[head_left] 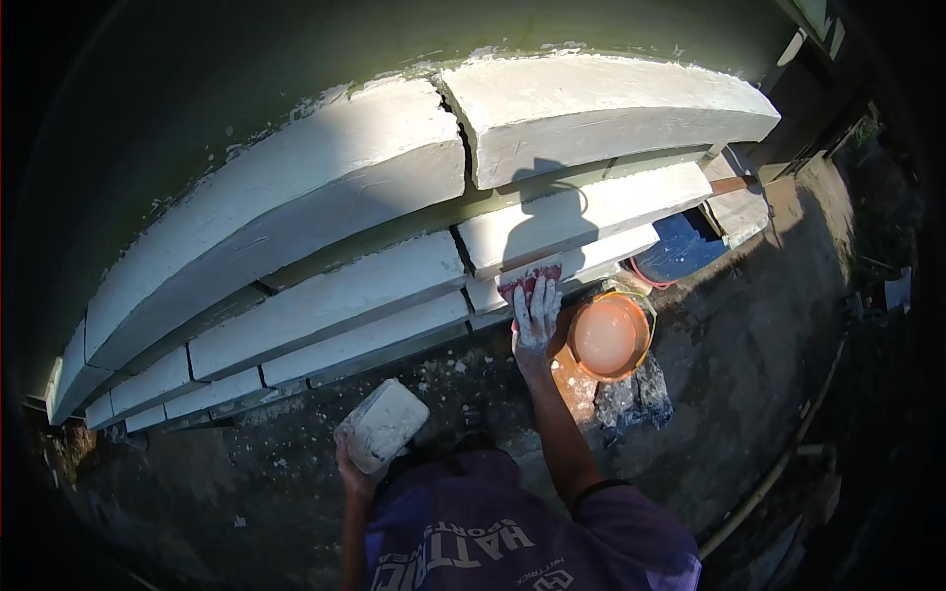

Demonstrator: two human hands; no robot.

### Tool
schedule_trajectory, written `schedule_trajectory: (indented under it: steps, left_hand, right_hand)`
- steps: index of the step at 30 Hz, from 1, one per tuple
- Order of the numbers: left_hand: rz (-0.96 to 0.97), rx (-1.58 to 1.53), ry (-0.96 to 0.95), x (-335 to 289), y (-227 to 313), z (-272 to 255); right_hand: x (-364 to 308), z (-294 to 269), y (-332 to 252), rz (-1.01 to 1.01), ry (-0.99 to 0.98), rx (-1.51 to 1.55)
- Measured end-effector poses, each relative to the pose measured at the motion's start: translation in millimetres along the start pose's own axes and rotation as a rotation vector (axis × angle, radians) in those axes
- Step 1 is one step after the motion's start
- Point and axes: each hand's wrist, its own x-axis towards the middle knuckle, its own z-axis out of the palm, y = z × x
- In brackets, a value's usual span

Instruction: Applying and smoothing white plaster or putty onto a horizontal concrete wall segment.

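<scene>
My left hand is closed on the near edge of a white, rounded, box-shaped piece smeared with grey; whether it is a tub or a solid block I cannot tell. Up ahead my right hand, coated in white paste, holds a flat dark-red pad against the face of the low white ledge. Its fingers lie over the pad, and the thumb side is partly hidden. Just right of that hand stands an orange bucket with milky liquid in it and a wire handle.
Long white moulded ledges run in steps along a green wall, with dark gaps between sections. A blue drum stands beyond the bucket. Crumpled dark plastic lies by it. White spatters dot the dark floor. A pole lies at right.
</scene>
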Motion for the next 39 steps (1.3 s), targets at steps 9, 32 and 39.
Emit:
schedule_trajectory:
  steps: [9,32,39]
  left_hand:
    - [0.031,0.027,0.045,7,-13,-17]
    - [-0.065,-0.135,-0.109,-14,8,26]
    - [-0.025,-0.015,0.001,-1,-9,6]
  right_hand:
    - [-45,33,42,0.024,-0.155,0.042]
    - [-39,-11,63,0.057,-0.071,0.008]
    - [46,-36,82,0.098,-0.027,0.036]
